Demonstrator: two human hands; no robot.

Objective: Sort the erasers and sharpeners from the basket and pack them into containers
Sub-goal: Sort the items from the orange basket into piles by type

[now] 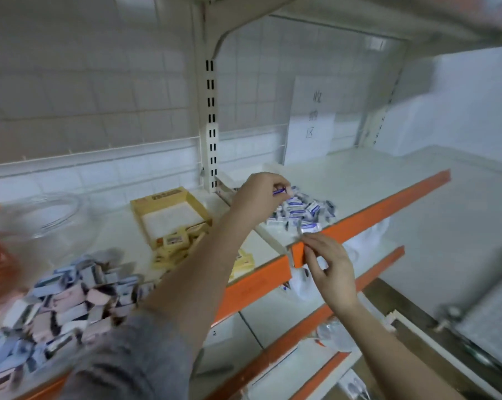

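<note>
Pinching a small white eraser with a blue band, long axis roughly level, the left hand hovers above the pile of white-and-blue erasers on the white shelf. Beside that pile, the right hand pinches another wrapped piece at the shelf's orange edge.

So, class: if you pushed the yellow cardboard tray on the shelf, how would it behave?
The yellow cardboard tray looks thin-walled and nearly empty, so probably light and easily slid. Its low, flat shape suggests it would not tip. The walls may flex if squeezed.
</note>
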